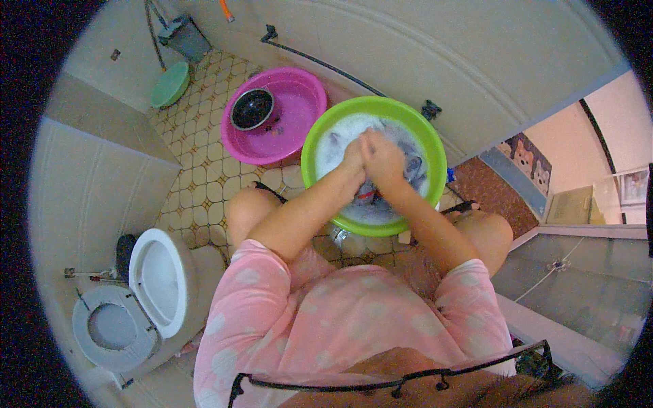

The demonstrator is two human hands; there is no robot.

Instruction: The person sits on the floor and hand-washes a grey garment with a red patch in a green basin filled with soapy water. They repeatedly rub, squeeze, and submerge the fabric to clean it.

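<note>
My left hand (353, 157) and my right hand (383, 155) are pressed together over the middle of a lime-green plastic basin (309, 176). White suds (336, 135) and cloudy water fill much of the basin. Greyish-blue wet cloth (416, 166) lies in the water, mostly to the right of my hands. Below my wrists a bit of red (365, 194) shows among darker cloth. My fingers are curled and slightly blurred, and whatever may be between them is hidden.
A pink basin (301, 102) holding a dark round pot (253, 108) stands on the tiled floor (196, 176) beside the green one. A toilet (176, 285) is at left. A green tub (171, 85) and a grey dustpan (186, 38) stand farther back. A doorway opens at right onto a brown mat (490, 188).
</note>
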